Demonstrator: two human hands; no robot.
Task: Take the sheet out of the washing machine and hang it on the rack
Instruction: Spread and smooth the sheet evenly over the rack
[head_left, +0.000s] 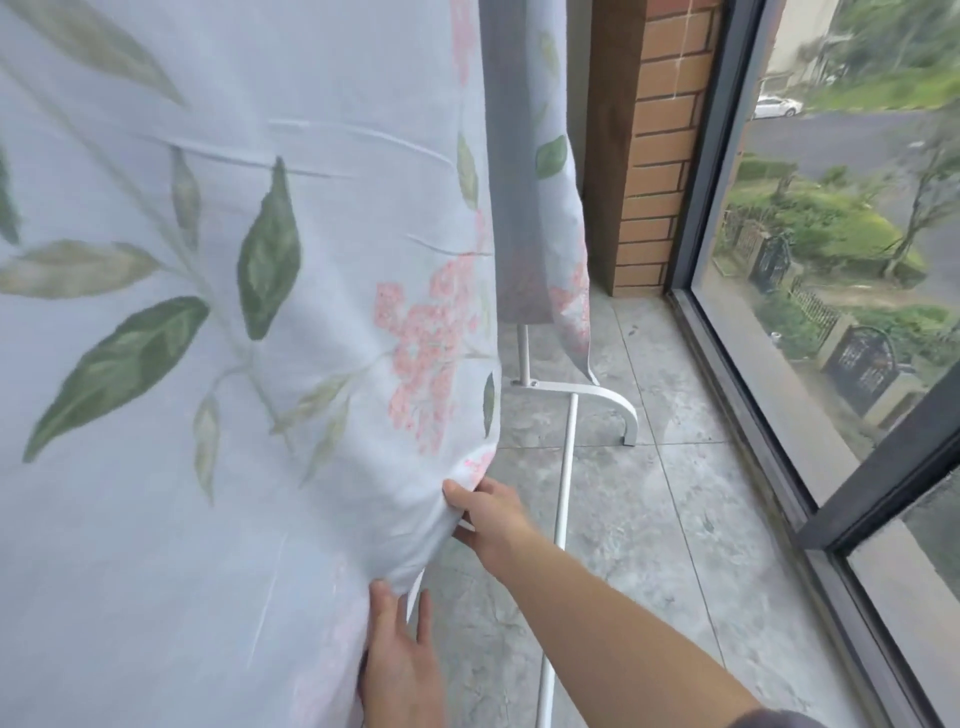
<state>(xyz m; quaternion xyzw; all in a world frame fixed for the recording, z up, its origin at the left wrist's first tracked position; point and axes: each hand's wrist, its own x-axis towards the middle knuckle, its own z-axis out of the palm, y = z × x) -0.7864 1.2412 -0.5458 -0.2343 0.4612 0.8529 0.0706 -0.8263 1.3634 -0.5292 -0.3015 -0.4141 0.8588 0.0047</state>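
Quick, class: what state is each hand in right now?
Left hand: open, straight fingers touching the sheet.
Right hand: pinching the sheet's edge.

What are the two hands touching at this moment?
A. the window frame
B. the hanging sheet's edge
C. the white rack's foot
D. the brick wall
B: the right hand pinches the sheet at its lower edge, and the left hand touches the same edge just below it.
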